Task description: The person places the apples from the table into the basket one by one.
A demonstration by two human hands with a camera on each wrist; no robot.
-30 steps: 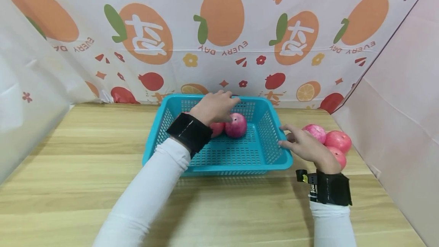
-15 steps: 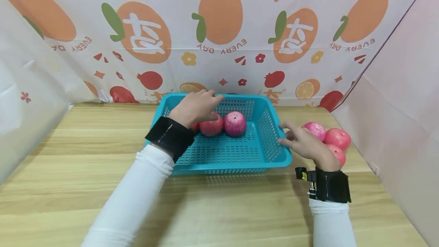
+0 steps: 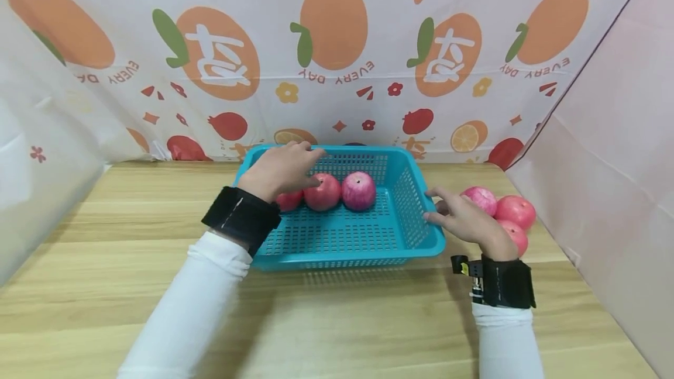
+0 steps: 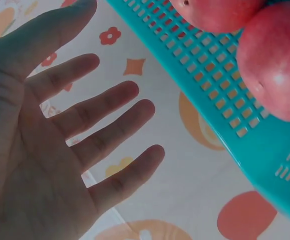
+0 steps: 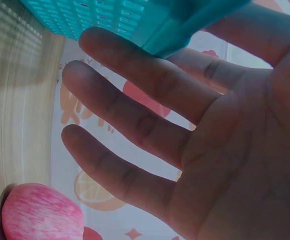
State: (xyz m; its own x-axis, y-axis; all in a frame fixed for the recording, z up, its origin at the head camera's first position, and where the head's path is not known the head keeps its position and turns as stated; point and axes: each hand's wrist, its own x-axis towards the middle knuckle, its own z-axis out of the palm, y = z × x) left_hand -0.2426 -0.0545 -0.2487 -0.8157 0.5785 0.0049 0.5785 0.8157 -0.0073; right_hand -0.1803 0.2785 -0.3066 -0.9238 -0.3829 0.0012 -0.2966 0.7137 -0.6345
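A blue-green plastic basket (image 3: 347, 259) sits on the table, with a row of apples along its back. At the right is a striped apple (image 3: 359, 190), then a pinkish-red apple (image 3: 323, 193), then another red apple (image 3: 289, 201) partly hidden by my left hand (image 3: 281, 169). That hand hovers over the basket's back left, fingers spread and holding nothing; the left wrist view shows its bare palm. My right hand (image 3: 468, 218) holds the basket's right rim, thumb and index finger over the edge, the other fingers outside below the lip.
Outside the basket, beyond my right hand, a striped apple (image 3: 480, 200), a pink apple (image 3: 516, 212) and another pink apple (image 3: 515, 237) lie together. A fruit-printed sheet (image 3: 337, 110) stands behind the wooden table (image 3: 337, 320), and a pale sheet (image 3: 605, 151) borders the right side.
My left hand has moved left over the basket, from above the striped apple to the left end of the row, uncovering the apples beneath. The right hand keeps its place at the rim.
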